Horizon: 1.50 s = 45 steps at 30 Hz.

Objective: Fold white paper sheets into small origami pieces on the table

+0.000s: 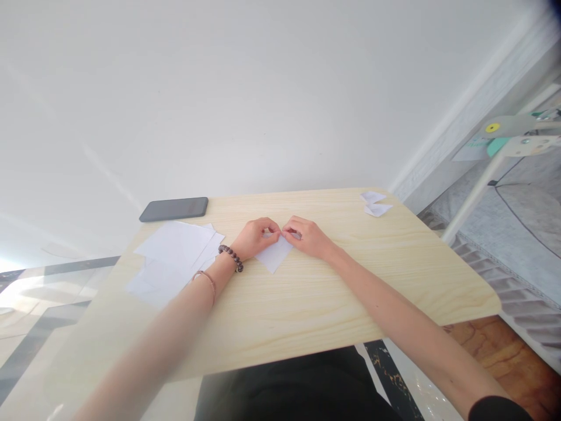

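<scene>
Our left hand [255, 237] and right hand [309, 237] meet in the middle of the table [350, 286] — both pinch the top edge of the paper [274, 255]. The paper lies flat right under them, its point aimed back at us, just as near to each hand.

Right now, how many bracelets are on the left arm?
2. A dark beaded bracelet sits at the wrist, behind the left hand pinching the white paper; a thin reddish bracelet lies further up the forearm.
</scene>
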Tool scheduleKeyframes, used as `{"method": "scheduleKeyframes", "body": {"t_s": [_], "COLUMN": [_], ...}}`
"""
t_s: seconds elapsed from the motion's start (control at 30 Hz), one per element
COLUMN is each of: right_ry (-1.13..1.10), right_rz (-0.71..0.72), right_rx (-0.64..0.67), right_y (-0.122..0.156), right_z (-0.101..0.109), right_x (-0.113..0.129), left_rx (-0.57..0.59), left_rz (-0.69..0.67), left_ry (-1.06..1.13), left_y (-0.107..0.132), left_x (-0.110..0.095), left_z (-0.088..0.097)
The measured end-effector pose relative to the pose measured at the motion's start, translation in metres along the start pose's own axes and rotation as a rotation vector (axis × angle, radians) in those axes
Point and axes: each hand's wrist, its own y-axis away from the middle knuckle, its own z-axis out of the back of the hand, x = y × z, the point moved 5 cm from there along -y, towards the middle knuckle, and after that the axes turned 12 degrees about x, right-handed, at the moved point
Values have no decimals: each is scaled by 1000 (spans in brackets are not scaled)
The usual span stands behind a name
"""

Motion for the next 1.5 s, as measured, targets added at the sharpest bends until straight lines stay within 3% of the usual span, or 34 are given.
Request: {"method": "scheduleKeyframes", "body": {"t_s": [0.2, 0.33, 0.7, 1.23, 1.5], "right_ry": [-80, -128, -99, -239, -284], "right_rz": [-16, -32, -5, -206, -240], "right_rx": [-2, 48, 78, 219, 248], "right_y": [3, 7, 2, 10, 10], "right_z": [12, 13, 5, 14, 13], "right_x": [-14, -21, -1, -27, -35], "left_rx": [-7, 30, 96, 127, 131], "left_rz": [75, 46, 6, 46, 63], "left_ry": [30, 46, 54, 78, 112], "left_y": [1, 1, 2, 2, 3], "left_x": [9, 10, 2, 9, 7], "left_z": [4, 6, -1, 3, 4]}}
